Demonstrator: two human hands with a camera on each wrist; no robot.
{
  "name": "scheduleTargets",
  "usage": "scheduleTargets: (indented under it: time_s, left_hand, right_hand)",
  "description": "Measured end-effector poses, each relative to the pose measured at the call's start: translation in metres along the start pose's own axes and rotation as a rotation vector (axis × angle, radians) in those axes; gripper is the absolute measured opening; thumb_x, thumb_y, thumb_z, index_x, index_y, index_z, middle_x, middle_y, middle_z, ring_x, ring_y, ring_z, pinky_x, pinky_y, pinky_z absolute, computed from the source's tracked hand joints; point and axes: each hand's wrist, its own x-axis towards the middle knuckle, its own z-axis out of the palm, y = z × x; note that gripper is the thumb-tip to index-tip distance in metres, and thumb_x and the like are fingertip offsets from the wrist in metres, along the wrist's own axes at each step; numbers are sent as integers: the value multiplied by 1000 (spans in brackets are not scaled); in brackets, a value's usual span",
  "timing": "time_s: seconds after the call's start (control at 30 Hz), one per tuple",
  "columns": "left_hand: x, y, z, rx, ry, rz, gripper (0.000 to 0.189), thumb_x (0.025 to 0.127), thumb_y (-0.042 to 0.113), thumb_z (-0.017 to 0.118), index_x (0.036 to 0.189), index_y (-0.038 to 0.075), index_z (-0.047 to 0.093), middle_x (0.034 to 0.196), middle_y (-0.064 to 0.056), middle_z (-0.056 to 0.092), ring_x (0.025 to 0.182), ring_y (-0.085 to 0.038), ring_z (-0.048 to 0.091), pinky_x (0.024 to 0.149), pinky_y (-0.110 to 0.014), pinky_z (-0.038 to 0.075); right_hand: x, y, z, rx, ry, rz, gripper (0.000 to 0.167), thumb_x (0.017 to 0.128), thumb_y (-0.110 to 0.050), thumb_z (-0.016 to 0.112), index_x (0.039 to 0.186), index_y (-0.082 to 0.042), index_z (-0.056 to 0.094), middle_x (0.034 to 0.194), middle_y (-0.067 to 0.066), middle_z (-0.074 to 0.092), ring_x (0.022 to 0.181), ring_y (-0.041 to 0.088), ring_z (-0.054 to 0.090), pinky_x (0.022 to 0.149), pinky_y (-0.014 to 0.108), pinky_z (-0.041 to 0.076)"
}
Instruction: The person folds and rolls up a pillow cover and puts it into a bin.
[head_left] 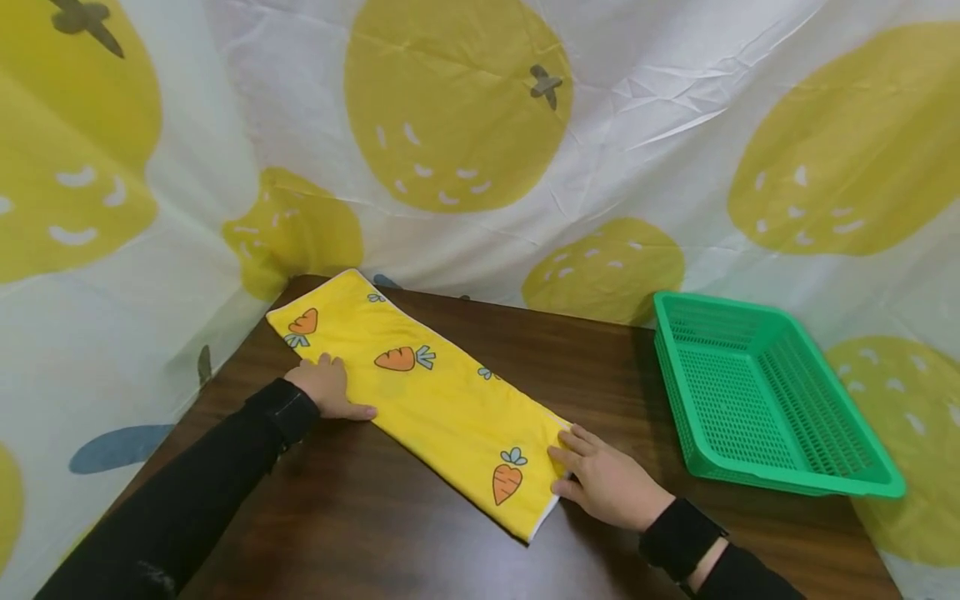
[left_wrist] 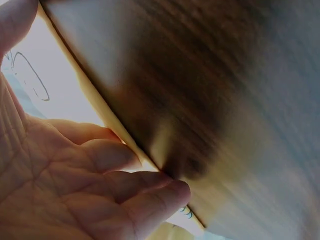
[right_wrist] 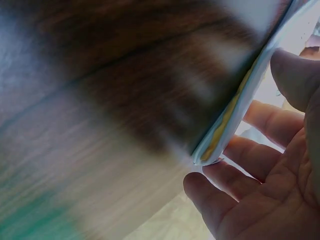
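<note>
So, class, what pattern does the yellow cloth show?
Orange carrots on the yellow cloth, clearest in the head view.

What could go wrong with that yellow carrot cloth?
The cloth might slide crooked on the table if the left hand and right hand, touching different edges, push unevenly. Its layers, which show at the end by the right hand, might slip out of line. And the right arm might bump the green basket if it swings outward, since the basket sits on that side.

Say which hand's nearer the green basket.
Right. The right hand is left of the green basket, at the yellow cloth; the left hand is farther left, at its long edge.
</note>
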Motion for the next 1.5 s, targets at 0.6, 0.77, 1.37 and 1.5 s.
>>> scheduleTargets:
  time_s: [0.6,0.77,1.37,1.5]
  left_hand:
    - [-121,257,22,-65,233,565,41,93,59,76,87,18,72,77,7,64,71,-6,56,64,-26,48]
    - [-131,294,35,36,201,476,49,88,64,79,91,15,71,75,5,64,67,-9,58,58,-28,49]
    - [-136,292,43,321,484,499,17,97,27,76,88,17,65,70,9,59,57,-4,56,47,-21,45]
    - [-132,284,35,110,337,480,15,95,24,75,95,11,68,79,3,65,68,-9,63,60,-23,51]
  right_hand:
    - [1,20,1,-218,310,-416,21,77,-22,95,95,-21,82,93,-8,74,87,10,69,83,32,59]
    - [4,21,2,-195,293,-420,19,80,-24,94,95,-21,83,93,-8,73,86,8,68,82,32,59]
    - [10,12,6,-178,212,-354,35,83,-46,90,105,-22,79,105,-8,73,100,13,68,91,38,56]
    - [13,15,10,-259,299,-364,20,85,-27,89,100,-20,77,101,-5,73,103,19,68,96,42,56]
